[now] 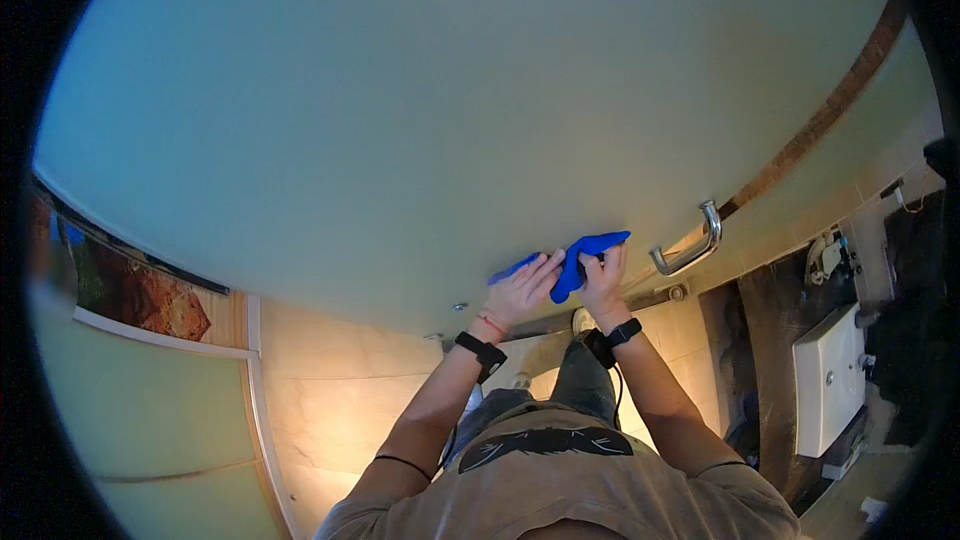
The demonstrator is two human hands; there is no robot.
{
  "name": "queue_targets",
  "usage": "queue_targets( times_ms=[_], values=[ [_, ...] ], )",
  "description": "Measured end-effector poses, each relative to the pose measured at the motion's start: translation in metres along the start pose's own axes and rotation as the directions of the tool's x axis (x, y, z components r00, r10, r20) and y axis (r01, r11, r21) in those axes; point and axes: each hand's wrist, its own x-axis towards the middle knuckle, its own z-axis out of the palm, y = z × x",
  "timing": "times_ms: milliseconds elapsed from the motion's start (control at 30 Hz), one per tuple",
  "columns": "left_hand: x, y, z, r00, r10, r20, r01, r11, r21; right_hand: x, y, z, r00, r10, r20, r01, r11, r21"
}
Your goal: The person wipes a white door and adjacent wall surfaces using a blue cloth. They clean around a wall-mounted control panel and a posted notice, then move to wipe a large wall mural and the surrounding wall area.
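Before me rises a large pale green frosted-glass door (420, 127), its surface smooth and faintly reflective. My left hand (521, 289) lies with fingers extended over a strip of blue cloth (514, 270) against the lower part of the panel. Beside it, my right hand (606, 281) has its fingers bent around a bunched blue cloth (576, 270). Whether both blue parts belong to one cloth cannot be seen. A chrome pull handle (694, 247) stands out from the door to the right of my right hand.
A small metal fitting (460, 307) sits on the panel below left of my hands. At right, a white washbasin (829, 382) rests on a dark brown counter (776, 375). Beige floor tiles (337, 382) and another framed green panel (165, 405) lie to the left.
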Motion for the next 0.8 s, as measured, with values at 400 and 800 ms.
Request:
queue_targets(
  times_ms=[400,800],
  values=[
    [0.005,0.006,-0.016,0.961,-0.229,-0.155,0.242,0.968,0.069,-0.005,0.018,-0.02,0.987,0.147,0.063,-0.156,0.972,0.173],
    [0.15,0.043,0.012,0.948,-0.137,-0.287,0.233,0.913,0.334,0.105,0.068,-0.075,0.962,-0.038,-0.27,0.049,0.998,0.035]
  ],
)
